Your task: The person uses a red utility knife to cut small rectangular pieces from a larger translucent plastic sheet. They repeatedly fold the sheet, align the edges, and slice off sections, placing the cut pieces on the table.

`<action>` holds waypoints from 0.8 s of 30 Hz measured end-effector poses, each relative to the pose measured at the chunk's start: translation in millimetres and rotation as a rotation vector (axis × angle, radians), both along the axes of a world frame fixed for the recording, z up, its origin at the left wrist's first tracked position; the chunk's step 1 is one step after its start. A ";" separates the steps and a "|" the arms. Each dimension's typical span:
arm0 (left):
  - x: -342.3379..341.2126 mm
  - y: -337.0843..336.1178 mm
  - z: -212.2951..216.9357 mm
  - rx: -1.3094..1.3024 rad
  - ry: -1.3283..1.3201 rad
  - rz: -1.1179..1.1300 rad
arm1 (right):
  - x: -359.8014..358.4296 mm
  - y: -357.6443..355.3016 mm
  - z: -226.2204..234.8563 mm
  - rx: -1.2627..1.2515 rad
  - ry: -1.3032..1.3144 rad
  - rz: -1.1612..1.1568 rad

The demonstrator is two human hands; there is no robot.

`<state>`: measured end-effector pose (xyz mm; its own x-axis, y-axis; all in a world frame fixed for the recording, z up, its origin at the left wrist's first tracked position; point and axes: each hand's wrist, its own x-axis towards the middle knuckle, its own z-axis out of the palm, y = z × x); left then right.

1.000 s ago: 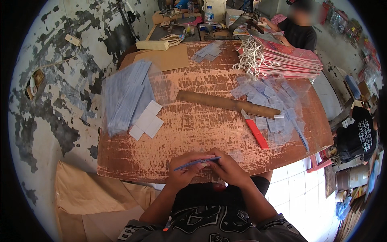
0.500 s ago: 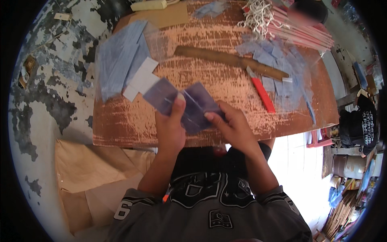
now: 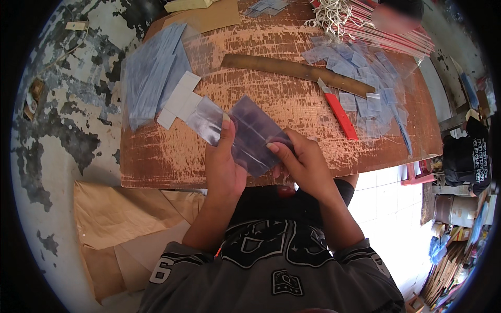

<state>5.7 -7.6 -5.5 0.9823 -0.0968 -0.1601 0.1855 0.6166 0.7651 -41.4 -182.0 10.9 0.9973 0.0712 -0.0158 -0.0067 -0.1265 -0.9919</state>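
Note:
Near the front edge of the table, I hold a bluish clear plastic sheet [image 3: 253, 130] between both hands. My left hand [image 3: 225, 161] is closed on its left side, thumb pointing up. My right hand [image 3: 309, 166] pinches its right edge between thumb and fingers. Another clear plastic piece [image 3: 206, 121] sticks out to the left of my left thumb; whether it joins the sheet, I cannot tell. Beyond it lies a white cut-out card [image 3: 181, 100], partly overlapping a pile of long clear plastic strips [image 3: 151, 78].
A red cutter knife [image 3: 339, 116] with its blade out lies right of my hands, below a long brown flat strip [image 3: 297, 73]. Plastic scraps [image 3: 373, 112] cover the right side. White cords [image 3: 334, 20] and red-white sticks [image 3: 389, 41] are behind. Another person [image 3: 466, 156] is far right.
The plastic sheet has turned slightly and shows more of its face between my hands. Both hands keep their grip and have shifted only a little.

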 end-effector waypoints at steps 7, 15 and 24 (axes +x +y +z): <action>-4.4 -0.2 1.7 -0.073 -0.019 -0.016 | -5.0 2.1 7.5 -0.031 -0.069 -0.030; -7.5 1.3 -1.1 -0.206 -0.034 -0.051 | -17.7 13.3 12.5 -0.386 -0.328 -0.144; -8.0 2.4 1.3 -0.172 0.012 -0.133 | -15.6 2.9 16.6 -0.142 -0.143 -0.082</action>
